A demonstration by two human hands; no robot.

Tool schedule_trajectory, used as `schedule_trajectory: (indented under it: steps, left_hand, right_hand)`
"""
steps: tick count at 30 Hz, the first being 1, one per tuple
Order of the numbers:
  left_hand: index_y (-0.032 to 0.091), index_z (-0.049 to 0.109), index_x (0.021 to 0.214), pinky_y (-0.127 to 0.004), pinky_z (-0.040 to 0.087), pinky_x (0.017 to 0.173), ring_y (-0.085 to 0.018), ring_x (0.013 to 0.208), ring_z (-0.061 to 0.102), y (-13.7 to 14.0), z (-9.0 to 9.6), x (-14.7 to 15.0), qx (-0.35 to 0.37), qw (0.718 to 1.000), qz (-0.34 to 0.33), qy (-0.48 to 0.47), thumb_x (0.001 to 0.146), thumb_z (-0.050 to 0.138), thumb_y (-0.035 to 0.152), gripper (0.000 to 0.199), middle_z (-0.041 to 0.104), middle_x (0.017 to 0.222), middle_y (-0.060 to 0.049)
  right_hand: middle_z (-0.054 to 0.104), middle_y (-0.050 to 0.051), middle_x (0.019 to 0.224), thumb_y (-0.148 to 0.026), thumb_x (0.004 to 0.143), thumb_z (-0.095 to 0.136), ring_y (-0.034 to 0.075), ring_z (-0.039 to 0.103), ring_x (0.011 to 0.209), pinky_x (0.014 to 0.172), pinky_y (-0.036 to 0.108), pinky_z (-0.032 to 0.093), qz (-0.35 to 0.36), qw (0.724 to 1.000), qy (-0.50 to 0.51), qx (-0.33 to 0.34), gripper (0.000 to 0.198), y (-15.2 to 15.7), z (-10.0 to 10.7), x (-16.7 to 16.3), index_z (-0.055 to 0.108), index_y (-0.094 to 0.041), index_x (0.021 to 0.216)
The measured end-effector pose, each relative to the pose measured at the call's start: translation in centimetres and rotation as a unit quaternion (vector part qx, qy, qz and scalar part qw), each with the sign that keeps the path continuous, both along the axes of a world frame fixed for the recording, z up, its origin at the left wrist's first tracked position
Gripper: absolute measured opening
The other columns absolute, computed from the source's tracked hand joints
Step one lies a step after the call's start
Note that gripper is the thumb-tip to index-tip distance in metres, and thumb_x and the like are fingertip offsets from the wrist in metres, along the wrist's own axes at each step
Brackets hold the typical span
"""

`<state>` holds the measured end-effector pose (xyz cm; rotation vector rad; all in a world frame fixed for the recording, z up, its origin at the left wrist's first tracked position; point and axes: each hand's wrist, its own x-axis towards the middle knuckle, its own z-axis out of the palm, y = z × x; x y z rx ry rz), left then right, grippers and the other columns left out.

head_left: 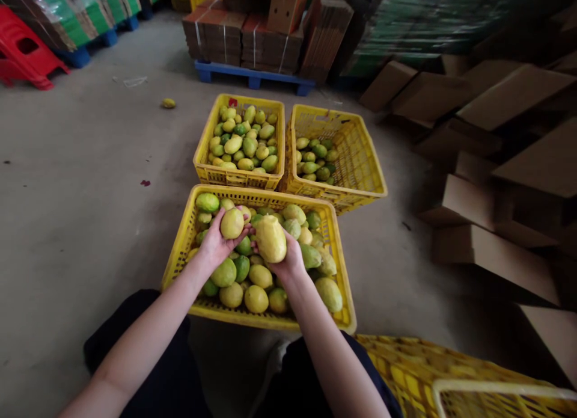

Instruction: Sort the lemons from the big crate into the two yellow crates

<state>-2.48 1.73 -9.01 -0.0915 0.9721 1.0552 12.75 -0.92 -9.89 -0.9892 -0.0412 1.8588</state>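
Note:
Over the nearest yellow crate (180, 249), my left hand (215, 245) is closed around a round yellow lemon (232, 224). Close beside it, my right hand (291, 258) grips a larger, bumpy yellow lemon (270, 239) with a nub at its upper end. A further small yellow fruit (245, 213) shows just behind the left hand's fingertips; I cannot tell whether they touch it. Below both hands the crate holds many yellow and green lemons (260, 276), partly hidden by my hands and forearms.
Behind stand a yellow crate (201, 159) full of lemons and another crate (360, 159) with fruit at its left end. A yellow crate (406, 370) is at lower right. Cardboard boxes (487, 255) line the right side. One lemon (168, 103) and a red stool (27, 51) are on the floor.

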Motion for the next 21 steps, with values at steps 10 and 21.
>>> schedule_trajectory:
  steps: [10, 21]
  left_hand:
    - [0.013, 0.070, 0.111, -0.021, 0.062, 0.060, -0.015, 0.065, 0.075, -0.3, -0.3, -0.3, -0.003, 1.000, -0.011, -0.006, 0.107, 0.050, 0.029, 0.026, 0.079, 0.086, -0.009]
    - [0.020, 0.072, 0.098, -0.021, 0.052, 0.041, -0.017, 0.045, 0.069, -2.0, -2.4, 0.0, 0.049, 0.969, -0.221, 0.095, 0.091, 0.076, 0.024, 0.010, 0.076, 0.075, -0.005]
  right_hand:
    - [0.077, 0.004, 0.074, -0.052, 0.084, 0.071, 0.018, 0.068, 0.058, 0.051, 0.027, 0.057, 0.001, 1.000, 0.016, -0.012, 0.032, 0.0, 0.4, 0.9, 0.072, -0.021, 0.091]
    - [0.082, 0.002, 0.096, -0.044, 0.070, 0.073, 0.016, 0.075, 0.076, 0.061, 0.024, 0.064, -0.123, 0.989, 0.021, 0.074, 0.028, 1.4, -1.7, 5.4, 0.072, -0.028, 0.092]
